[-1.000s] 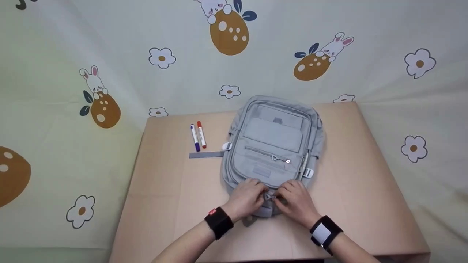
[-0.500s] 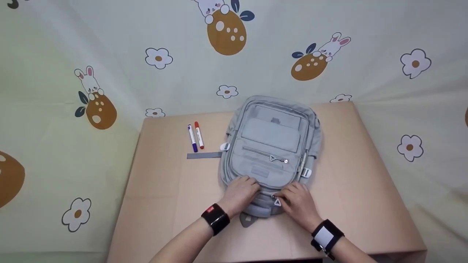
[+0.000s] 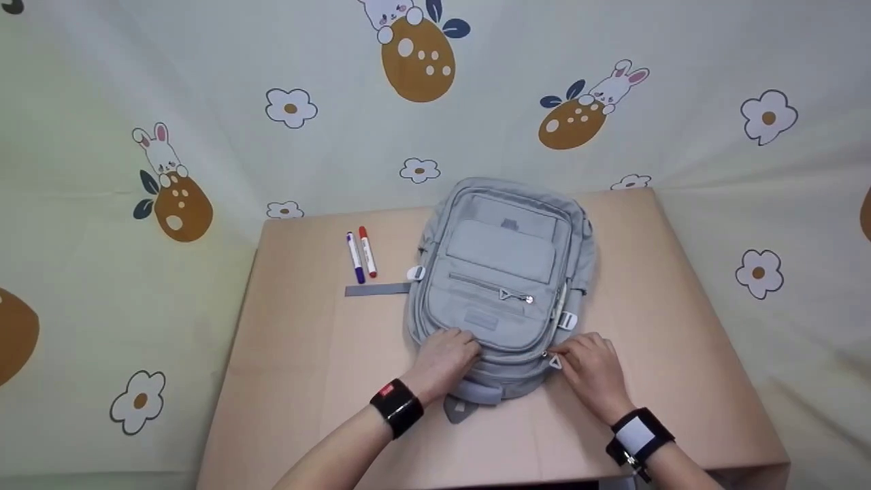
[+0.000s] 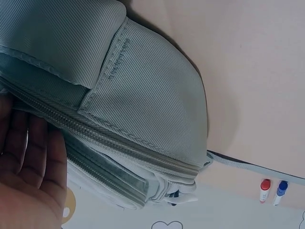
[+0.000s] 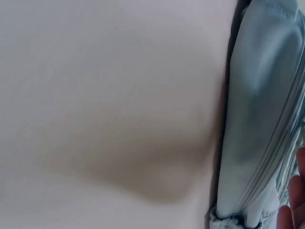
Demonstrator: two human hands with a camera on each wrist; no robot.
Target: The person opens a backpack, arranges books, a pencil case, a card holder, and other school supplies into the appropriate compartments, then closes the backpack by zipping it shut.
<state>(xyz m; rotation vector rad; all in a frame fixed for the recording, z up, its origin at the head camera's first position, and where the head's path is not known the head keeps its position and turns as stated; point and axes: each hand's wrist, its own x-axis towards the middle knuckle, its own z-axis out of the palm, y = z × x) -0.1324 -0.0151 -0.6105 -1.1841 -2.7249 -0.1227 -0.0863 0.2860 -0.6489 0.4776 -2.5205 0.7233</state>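
Observation:
A grey backpack (image 3: 501, 238) lies front side up on the table, its carry handle (image 3: 476, 393) toward the near edge. My left hand (image 3: 444, 357) grips the near end of the bag beside the zipper; in the left wrist view its fingers (image 4: 35, 148) curl in under the zipper seam (image 4: 109, 138), and the thumb is hidden. At the bag's near right corner, my right hand (image 3: 593, 367) pinches a zipper pull (image 3: 555, 362) with a triangular tab. Only a few of its fingertips (image 5: 296, 191) show at the edge of the right wrist view.
Left of the bag lie a blue-capped marker (image 3: 356, 257) and a red-capped marker (image 3: 367, 252). A grey strap (image 3: 376, 290) sticks out from the bag's left side. The tan table (image 3: 306, 381) is backed by a printed curtain (image 3: 340, 156).
My right hand has drawn the zipper pull rightward from the middle of the near end to the right corner. The left hand has shifted slightly left and still grips the bag.

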